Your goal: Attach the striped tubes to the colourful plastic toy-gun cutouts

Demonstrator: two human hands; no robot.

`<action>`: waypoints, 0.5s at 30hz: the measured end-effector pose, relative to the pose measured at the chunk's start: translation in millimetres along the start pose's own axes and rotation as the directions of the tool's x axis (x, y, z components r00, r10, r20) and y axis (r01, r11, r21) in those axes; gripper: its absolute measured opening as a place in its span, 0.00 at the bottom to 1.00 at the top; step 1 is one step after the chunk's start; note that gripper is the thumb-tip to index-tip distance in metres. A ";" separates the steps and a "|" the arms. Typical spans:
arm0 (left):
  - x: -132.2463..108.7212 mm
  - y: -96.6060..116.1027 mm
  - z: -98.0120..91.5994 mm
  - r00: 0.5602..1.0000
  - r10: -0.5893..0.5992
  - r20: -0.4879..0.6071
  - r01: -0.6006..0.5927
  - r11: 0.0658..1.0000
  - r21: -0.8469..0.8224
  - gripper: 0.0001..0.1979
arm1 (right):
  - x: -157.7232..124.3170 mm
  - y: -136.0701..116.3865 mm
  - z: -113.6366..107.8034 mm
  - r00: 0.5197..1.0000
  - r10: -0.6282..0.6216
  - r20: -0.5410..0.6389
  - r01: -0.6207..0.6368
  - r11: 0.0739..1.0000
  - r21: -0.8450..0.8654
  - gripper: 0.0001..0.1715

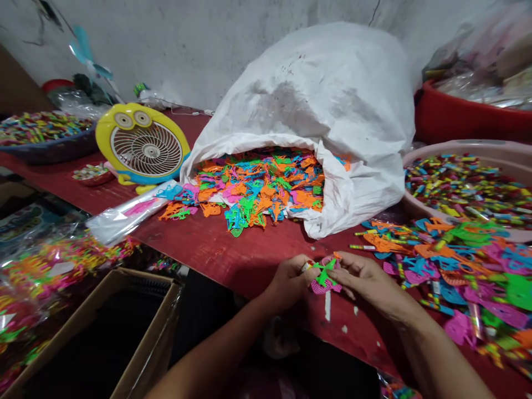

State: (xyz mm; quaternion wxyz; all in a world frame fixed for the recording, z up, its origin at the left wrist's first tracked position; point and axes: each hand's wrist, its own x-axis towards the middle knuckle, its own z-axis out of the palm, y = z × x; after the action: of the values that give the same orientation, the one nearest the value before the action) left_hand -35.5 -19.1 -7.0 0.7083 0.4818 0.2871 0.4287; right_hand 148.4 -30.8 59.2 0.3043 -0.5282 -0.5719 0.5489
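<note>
Close together above the front edge of the red table, my left hand [291, 280] and my right hand [366, 277] are both closed on small plastic pieces. A green plastic piece [326, 271] lies over a pink mesh plastic piece [323, 286] between my fingers. Against my left thumb and fingers is a small tube with a yellow and white wrap [306, 266]. A bit of orange shows at my right fingertips. Beyond my hands, a pile of orange, green, blue and pink plastic pieces [266, 188] spills from the mouth of a big white sack [332, 94].
At right, finished-looking plastic pieces and tubes [469, 277] lie heaped below a pink basin [465, 147] of small tubes. A yellow fan [145, 147] and clear plastic bags [128, 213] stand left. An open cardboard box [153, 338] sits below the red table [199, 249].
</note>
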 end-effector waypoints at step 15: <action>-5.7 -3.9 9.9 0.992 0.115 -0.041 -0.111 0.989 0.095 0.14 | -10.3 11.3 36.7 0.881 -0.049 -0.470 0.180 0.954 0.239 0.26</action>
State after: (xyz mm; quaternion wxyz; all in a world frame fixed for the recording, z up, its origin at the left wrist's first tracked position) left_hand -28.8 -29.1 -7.0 0.6528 0.5195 0.2954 0.4655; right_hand 120.1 -53.5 43.0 0.5335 -0.5600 -0.4322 0.4636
